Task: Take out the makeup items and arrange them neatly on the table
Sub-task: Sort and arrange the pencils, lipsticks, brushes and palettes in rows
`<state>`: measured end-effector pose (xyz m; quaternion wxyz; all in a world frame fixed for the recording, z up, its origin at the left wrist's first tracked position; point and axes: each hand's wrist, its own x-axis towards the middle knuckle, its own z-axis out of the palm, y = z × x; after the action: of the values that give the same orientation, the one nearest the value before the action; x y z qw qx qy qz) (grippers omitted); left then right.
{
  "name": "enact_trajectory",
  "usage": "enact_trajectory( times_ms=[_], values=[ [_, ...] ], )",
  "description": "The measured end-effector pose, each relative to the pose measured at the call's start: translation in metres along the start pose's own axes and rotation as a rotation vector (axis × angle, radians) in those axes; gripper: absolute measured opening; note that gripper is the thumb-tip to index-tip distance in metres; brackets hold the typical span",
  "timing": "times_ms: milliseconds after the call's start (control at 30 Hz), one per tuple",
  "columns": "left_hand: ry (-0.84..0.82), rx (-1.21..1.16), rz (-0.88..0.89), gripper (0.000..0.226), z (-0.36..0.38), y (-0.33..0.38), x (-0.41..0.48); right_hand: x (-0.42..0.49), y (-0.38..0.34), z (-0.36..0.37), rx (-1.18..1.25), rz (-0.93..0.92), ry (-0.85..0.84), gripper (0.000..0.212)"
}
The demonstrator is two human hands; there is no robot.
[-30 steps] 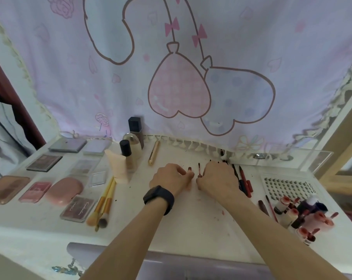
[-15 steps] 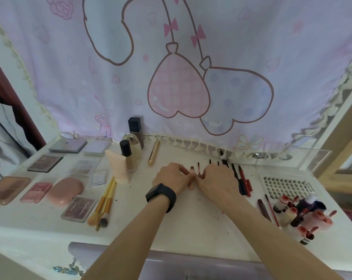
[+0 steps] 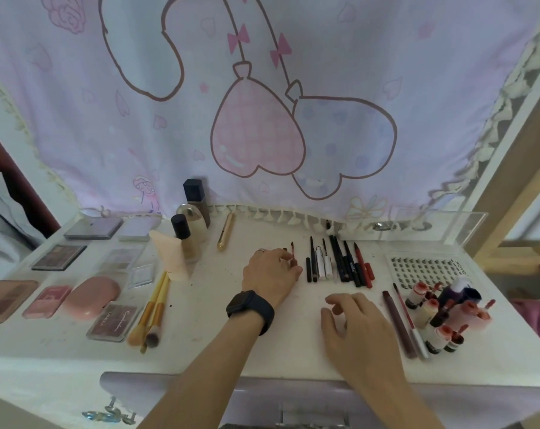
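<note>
My left hand [image 3: 270, 275], with a black watch on its wrist, lies on the white table [image 3: 219, 320] and its fingertips pinch a thin red lip pencil [image 3: 292, 250] at the left end of a row of pencils and liners [image 3: 340, 263]. My right hand [image 3: 355, 323] hovers nearer to me over bare table, fingers loosely curled and holding nothing. Right of it lie two long dark-red pencils [image 3: 400, 325], then a heap of small lip-gloss tubes and bottles [image 3: 445, 314]. Palettes and compacts [image 3: 61, 257] are laid out in rows on the left.
Foundation bottles [image 3: 189, 230] and a peach tube [image 3: 171, 255] stand at the back centre beside a gold tube [image 3: 225, 235]. Makeup brushes [image 3: 152, 314] lie left of my forearm. A lash card [image 3: 425, 269] sits back right. A pink printed curtain [image 3: 262, 103] hangs behind.
My right hand has let go at the pencil row and pulled back toward me and to the right, uncovering the row. My left hand stays at the red lip pencil.
</note>
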<state>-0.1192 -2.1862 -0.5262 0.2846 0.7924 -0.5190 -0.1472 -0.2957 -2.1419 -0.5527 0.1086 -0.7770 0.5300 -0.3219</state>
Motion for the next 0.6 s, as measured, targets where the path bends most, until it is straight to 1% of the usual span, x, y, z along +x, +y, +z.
enact_trajectory(
  times_ms=[100, 233, 400, 600],
  values=[
    [0.018, 0.039, 0.034, 0.032, 0.002, 0.004, -0.001, -0.012, 0.009, 0.004, 0.041, -0.073, 0.049, 0.025],
    [0.036, 0.040, 0.043, 0.027, 0.003, 0.008, -0.006, -0.012, 0.013, 0.006, 0.075, -0.102, 0.072, 0.024],
    [0.049, -0.002, 0.034, 0.024, 0.007, 0.013, -0.008, -0.013, 0.013, 0.006, 0.072, -0.109, 0.072, 0.021],
    [0.038, 0.038, 0.027, 0.026, 0.013, 0.016, -0.005, -0.014, 0.014, 0.007, 0.059, -0.105, 0.061, 0.017]
  ],
)
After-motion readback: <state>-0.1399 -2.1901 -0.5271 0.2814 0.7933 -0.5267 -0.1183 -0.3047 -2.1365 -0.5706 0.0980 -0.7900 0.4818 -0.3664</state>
